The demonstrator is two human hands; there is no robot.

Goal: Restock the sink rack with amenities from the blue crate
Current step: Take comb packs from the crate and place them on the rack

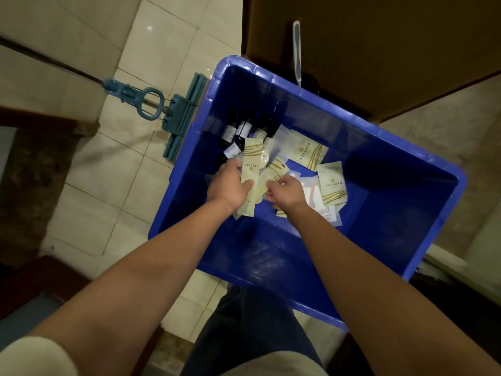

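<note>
The person wears a short-sleeved top in a pale cream colour. The left sleeve (35, 356) shows as a soft rounded edge at the lower left corner, and a hem (271, 368) of the same pale cloth appears at the bottom edge. Both forearms are bare down to the left hand (230, 185) and the right hand (287, 192). The trousers (244, 329) are dark blue, and the cloth looks like denim.

Dim, warm indoor light in a wide-angle view.
A small glare spot sits on the floor tiles (149, 28) at upper left; the blue crate (406, 191) shows faint sheen on its walls, the sachets (332, 183) look soft, the corners fall dark, and the edges bow outward.
</note>
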